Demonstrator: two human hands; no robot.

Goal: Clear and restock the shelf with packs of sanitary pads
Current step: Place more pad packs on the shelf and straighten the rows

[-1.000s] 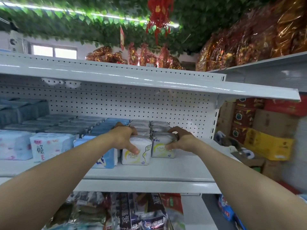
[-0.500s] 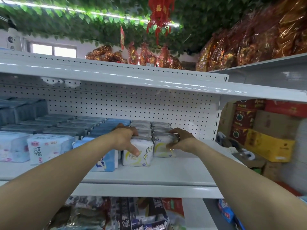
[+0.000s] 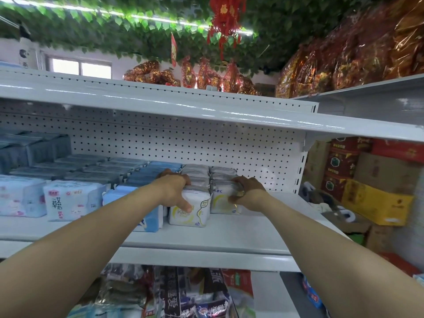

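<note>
A white painted metal shelf board (image 3: pixel 229 235) is recorded, backed by a white perforated pegboard panel (image 3: pixel 183 143) and covered by a white metal upper shelf (image 3: pixel 160 106). At the right end of the stocked row, a soft white plastic KMS pack (image 3: pixel 190 214) bearing a yellow crescent is stood upright on the board. It is gripped by the left hand (image 3: pixel 173 189), with fingers curled over its top and the thumb pressed on its front face. Just beside it to the right, set slightly further back, a white plastic ABC pack (image 3: pixel 221 203) is clamped by the right hand (image 3: pixel 249 192) in like manner. Grey-topped packs (image 3: pixel 198 171) are ranged behind both. To the left, a light blue pack (image 3: pixel 149 216), a white pack with pink print (image 3: pixel 71 200) and rows of grey-blue packs (image 3: pixel 91 167) are noted. The ceiling is hung with green artificial leaves (image 3: pixel 137 31) and a red tasselled ornament (image 3: pixel 226 17). Gold-and-red foil-wrapped goods (image 3: pixel 355 53) are stored on top of the shelving. Stacked cardboard cartons, one a yellow carton (image 3: pixel 376 203), are seen at the right, and a window (image 3: pixel 80 68) at the far left.
</note>
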